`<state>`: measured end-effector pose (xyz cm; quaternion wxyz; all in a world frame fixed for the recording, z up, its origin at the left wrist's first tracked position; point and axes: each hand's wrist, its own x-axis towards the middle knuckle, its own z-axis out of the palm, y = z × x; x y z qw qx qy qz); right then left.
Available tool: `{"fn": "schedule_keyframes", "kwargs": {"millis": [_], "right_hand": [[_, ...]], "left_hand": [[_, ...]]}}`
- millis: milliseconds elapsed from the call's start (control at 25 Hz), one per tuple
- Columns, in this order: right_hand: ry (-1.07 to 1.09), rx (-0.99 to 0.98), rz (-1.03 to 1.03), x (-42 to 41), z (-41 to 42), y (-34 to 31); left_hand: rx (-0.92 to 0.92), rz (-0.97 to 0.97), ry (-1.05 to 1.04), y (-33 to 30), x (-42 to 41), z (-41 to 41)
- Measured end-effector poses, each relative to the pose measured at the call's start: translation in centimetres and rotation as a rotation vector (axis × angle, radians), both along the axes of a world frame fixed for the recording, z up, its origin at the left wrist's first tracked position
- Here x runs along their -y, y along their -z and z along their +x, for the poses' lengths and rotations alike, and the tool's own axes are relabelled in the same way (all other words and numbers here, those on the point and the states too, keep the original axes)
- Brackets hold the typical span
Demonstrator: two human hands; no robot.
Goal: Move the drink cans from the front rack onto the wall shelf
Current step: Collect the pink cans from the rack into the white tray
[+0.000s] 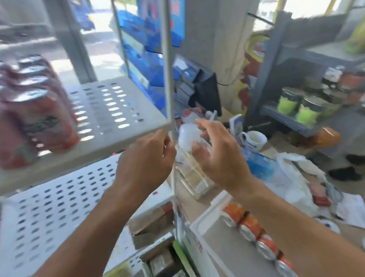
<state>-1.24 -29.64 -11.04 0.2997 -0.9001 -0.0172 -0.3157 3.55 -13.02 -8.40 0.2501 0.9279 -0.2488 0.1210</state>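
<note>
While both hands are raised empty before shelf corner, left hand (145, 155) fingers loosely curled, right hand (218, 152) fingers spread. Five orange cans (257, 239) lined in white front rack (206, 219); blurred red cans (35, 109) massed on perforated wall shelf (110, 113), uncountable.

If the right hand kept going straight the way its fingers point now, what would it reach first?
Most likely the clear bottle with the white cap. The right hand is open, fingers aimed up and left at the cap, apparently not yet touching it. Depth is hard to judge from this single blurred view; the rack's upright post stands just beyond.
</note>
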Motion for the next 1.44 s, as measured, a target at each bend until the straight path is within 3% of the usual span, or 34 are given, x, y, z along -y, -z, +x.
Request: {"fn": "schedule_keyframes", "kwargs": {"millis": [200, 520, 760, 1040, 1200, 1440], "right_hand": [[-0.247, 0.178, -0.026, -7.3, 5.4, -4.2], [-0.526, 0.114, 0.046, -19.0, 10.5, -6.2], [-0.476, -0.044, 0.105, -21.1, 11.9, -4.8], [-0.384, -0.008, 0.314, -18.7, 8.3, -5.3], [-0.266, -0.025, 0.496, -13.6, 3.6, -4.3], [0.078, -0.06, 0.563, -4.7, -3.2, 0.9]], "left_hand": [[0.095, -0.078, -0.216, -3.9, -8.2, -1.2], [0.133, -0.067, -0.458, -5.1, -16.9, -2.7], [0.121, -0.082, -0.47, -4.9, -18.4, -2.6], [0.132, -0.078, -0.373, -4.6, -17.5, -2.4], [0.124, -0.08, -0.244, -3.4, -14.8, -1.8], [0.012, -0.059, 0.073, 1.3, -5.8, -2.1]]}}
